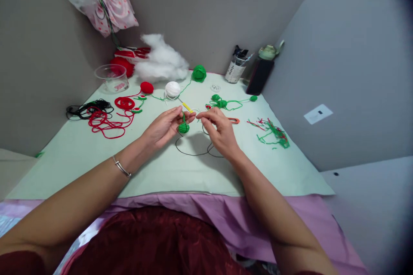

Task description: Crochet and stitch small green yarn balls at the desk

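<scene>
My left hand (166, 126), palm turned up, pinches a small green crocheted piece; its round green ball (183, 128) hangs just below the fingers. Close by on the right, my right hand (219, 129) has thumb and forefinger pressed together, with the tips near the left fingertips. Whatever is in that pinch is too fine to make out. Under both hands a thin black thread (193, 154) loops over the table. A yellow-handled crochet hook (187, 107) lies just beyond the left fingers. An orange tool (233, 120) shows partly behind my right hand.
Behind my hands are a white yarn ball (173, 89), green yarn ball (199, 73), red yarn ball (147, 87) and white stuffing (163, 62). Red yarn (109, 124) tangles on the left, green scraps (277, 133) on the right. A bottle (260, 73) and pen jar (235, 71) stand back right.
</scene>
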The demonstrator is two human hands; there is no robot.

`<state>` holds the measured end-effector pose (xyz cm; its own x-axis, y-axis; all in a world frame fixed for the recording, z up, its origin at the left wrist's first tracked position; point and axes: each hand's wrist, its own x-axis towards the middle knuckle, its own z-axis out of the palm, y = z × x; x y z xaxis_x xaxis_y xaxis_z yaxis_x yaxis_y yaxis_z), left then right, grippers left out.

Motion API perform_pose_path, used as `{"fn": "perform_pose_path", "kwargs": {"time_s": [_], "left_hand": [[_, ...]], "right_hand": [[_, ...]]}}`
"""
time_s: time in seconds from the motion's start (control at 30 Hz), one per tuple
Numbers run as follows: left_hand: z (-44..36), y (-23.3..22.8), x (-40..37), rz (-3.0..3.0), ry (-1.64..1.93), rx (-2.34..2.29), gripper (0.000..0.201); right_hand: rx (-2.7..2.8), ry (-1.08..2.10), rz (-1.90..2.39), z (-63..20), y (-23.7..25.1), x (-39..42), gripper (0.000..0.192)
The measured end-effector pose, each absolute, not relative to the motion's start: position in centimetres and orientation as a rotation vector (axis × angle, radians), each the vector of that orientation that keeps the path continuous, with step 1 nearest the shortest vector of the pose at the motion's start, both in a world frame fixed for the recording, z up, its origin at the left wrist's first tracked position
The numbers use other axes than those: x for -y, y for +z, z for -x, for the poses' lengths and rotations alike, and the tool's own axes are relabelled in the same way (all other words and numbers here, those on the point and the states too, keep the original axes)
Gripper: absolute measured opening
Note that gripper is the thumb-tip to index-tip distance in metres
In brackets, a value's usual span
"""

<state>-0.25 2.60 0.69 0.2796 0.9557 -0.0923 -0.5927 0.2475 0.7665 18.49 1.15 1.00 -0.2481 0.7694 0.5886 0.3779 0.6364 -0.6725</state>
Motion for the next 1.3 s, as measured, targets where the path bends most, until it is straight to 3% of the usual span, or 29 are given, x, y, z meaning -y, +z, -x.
{"fn": "perform_pose_path", "kwargs": {"time_s": [0.07, 0.2, 0.3, 0.5, 0.6, 0.7, 1.03, 1.3], "left_hand": [[0.1, 0.7, -2.5, -0.692, 1.178, -0.630, 0.029], [-0.2, 0.6, -2.2, -0.737, 1.171, -0.636, 0.022], [0.0, 0.4, -2.3, -0.756, 1.159, -0.638, 0.017], [1.1, 1.1, -2.8, -0.742, 1.230, -0.623, 0.006], [1.3, 2.0, -2.6, -0.727, 1.199, -0.585, 0.012], [1.3, 2.8, -2.2, -0.714, 1.151, -0.537, 0.023], [1.5, 1.9, -2.0, -1.595, 1.204, -0.697, 0.029], [1.1, 1.2, -2.1, -1.744, 1.237, -0.758, 0.028]], "right_hand": [[1.949, 0.427, 0.887, -18.0, 0.5, -0.9, 0.013], [2.069, 0.352, 0.840, -17.3, -0.5, -0.8, 0.021], [2.068, 0.438, 0.863, -17.0, -0.5, -0.7, 0.017], [1.685, 1.202, 0.895, -17.9, 0.9, -1.2, 0.019], [1.443, 1.561, 0.830, -18.3, 1.1, -1.5, 0.025], [1.319, 1.728, 0.742, -18.3, 1.0, -1.6, 0.027], [1.218, 1.738, 0.625, -18.2, 0.8, -1.7, 0.019], [1.284, 1.707, 0.678, -18.1, 0.6, -1.9, 0.024]]}}
